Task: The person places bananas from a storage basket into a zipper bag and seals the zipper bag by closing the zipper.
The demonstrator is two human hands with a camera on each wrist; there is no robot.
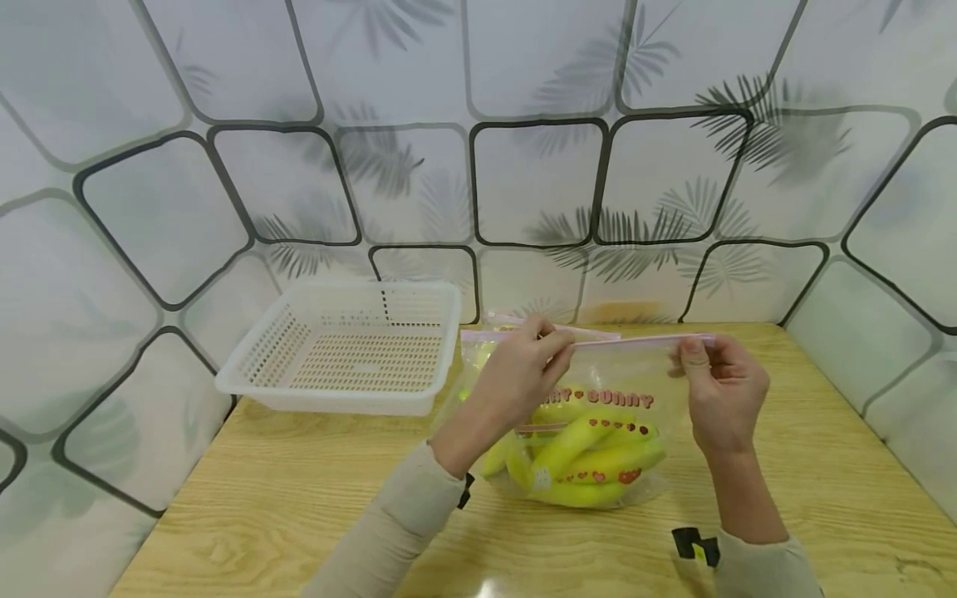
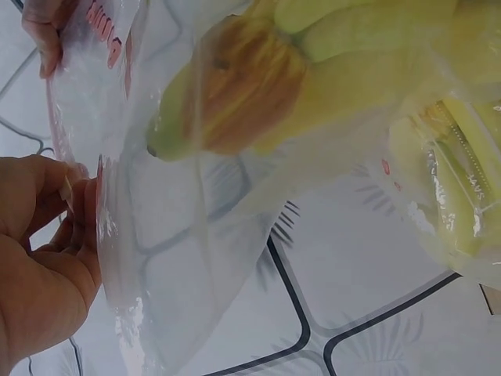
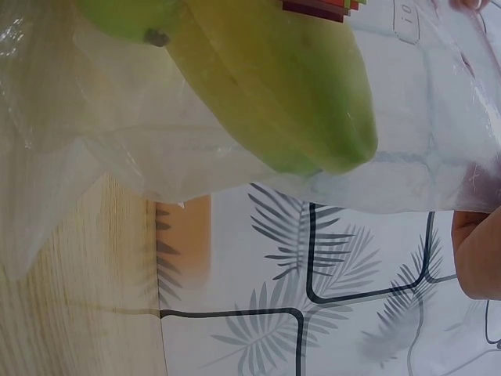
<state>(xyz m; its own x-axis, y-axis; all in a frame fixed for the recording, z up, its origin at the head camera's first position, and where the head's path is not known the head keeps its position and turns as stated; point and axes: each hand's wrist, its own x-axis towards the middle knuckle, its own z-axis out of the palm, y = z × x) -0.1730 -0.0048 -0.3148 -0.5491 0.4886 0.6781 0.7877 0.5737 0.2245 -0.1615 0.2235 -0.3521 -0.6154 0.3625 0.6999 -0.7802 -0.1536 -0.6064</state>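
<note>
A clear zip bag [image 1: 676, 415] with a pink top strip and red bunny lettering stands upright on the table, and yellow bananas [image 1: 591, 461] lie inside it. My left hand [image 1: 523, 370] pinches the strip near its middle. The right end of the strip is between the thumb and fingers of my right hand [image 1: 727, 399], which pulls it level. Close up in the left wrist view, the fingers [image 2: 82, 227] hold the bag's edge. In the right wrist view, greenish banana tips [image 3: 344, 141] show through the plastic; only part of that hand is visible.
Behind and left of the held bag is another zip bag [image 1: 478, 353] with yellow fruit, partly hidden by my left hand. A white perforated basket [image 1: 329, 400] sits at the back left of the wooden table [image 1: 299, 490]. Patterned wall covering [image 1: 538, 183] rises behind.
</note>
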